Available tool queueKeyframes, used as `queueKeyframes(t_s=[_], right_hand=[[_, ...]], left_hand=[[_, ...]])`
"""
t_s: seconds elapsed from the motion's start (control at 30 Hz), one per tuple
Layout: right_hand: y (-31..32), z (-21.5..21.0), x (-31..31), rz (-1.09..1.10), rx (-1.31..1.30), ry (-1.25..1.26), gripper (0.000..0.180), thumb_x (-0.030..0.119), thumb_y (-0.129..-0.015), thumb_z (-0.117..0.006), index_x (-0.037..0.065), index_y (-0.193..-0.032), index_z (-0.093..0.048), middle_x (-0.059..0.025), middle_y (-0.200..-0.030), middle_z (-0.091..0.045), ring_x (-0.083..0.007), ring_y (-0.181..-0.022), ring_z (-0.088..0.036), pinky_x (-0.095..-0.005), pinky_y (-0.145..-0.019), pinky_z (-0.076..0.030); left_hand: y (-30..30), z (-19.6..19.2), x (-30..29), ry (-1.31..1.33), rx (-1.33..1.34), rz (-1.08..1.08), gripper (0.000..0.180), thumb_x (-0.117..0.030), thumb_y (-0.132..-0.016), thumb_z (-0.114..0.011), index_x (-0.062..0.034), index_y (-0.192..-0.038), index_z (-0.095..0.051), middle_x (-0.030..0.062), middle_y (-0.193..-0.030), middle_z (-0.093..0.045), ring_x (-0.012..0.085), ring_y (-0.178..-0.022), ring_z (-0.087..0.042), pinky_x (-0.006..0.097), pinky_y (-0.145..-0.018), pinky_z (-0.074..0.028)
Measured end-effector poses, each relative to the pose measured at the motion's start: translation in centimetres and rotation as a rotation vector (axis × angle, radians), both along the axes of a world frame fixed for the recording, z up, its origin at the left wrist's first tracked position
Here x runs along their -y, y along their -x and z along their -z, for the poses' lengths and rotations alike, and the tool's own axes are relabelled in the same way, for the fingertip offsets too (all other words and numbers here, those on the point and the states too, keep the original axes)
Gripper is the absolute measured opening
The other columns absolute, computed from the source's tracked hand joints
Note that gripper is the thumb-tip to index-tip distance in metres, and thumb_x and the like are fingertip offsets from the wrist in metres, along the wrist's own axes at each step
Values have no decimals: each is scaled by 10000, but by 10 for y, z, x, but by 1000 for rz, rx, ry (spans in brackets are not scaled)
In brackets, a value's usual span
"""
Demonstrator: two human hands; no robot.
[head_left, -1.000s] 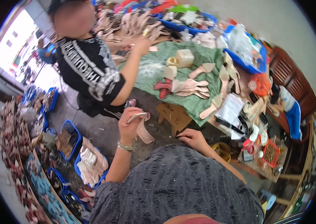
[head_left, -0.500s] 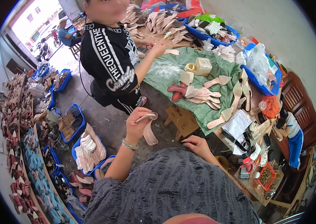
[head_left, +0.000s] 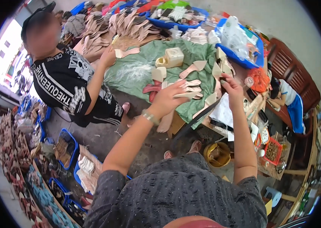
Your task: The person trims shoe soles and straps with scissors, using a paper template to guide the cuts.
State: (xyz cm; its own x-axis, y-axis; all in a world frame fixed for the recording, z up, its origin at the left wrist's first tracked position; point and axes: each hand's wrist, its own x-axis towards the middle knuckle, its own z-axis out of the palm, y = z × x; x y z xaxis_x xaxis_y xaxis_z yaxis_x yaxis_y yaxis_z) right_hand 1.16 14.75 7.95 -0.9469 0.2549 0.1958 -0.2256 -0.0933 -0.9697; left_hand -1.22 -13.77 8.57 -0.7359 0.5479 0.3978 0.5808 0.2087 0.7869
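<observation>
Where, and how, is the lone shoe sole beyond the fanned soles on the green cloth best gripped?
Probably across the narrow middle of the lone sole, pinching its long edges from above. It lies slanted, its broad pointed end to the right; the fanned soles lie close on its near side, so coming from there looks awkward. Green cloth shows beyond its far edge.

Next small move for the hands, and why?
Probably bring the right hand toward the left hand: the left hand grips a pale sole, while the dark strip, seemingly held by the right, trails below it, not on the sole.
</observation>
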Motion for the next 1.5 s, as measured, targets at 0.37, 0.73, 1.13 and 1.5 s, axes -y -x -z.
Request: queueKeyframes(t_s=[0.37,0.73,1.13,1.5], right_hand=[[33,80,-54,-78,299,-41,271,64,-848,-569,-14,-1104,-614,-28,-931,-647,-101,-825,-595,-227,-750,-451],[-62,55,124,-852,428,-4,154,20,-834,-597,-37,-964,-656,-54,-922,-658,-117,-808,-626,-233,-744,-477],[-81,61,232,-1195,381,-243,161,101,-818,-648,0,-941,-672,3,-814,-650,-53,-739,-562,-205,-664,-447],[-84,56,256,-1263,360,-291,158,102,-818,-649,7,-943,-669,19,-786,-638,-47,-710,-540,-202,-652,-432]], left_hand=[[24,72,-59,4,371,-21,279,-284,-748,-703,-93,-950,-686,102,-936,-671,227,-810,-647,314,-733,-489],[-91,77,119,-19,257,-361,281,-225,-773,-689,-6,-945,-649,102,-885,-662,202,-798,-635,297,-746,-484],[-187,54,192,-138,447,-870,234,-172,-786,-683,0,-941,-656,66,-857,-664,117,-758,-614,251,-698,-474],[-206,75,214,-229,421,-942,198,-116,-795,-686,4,-949,-656,27,-838,-661,78,-758,-586,235,-688,-468]])
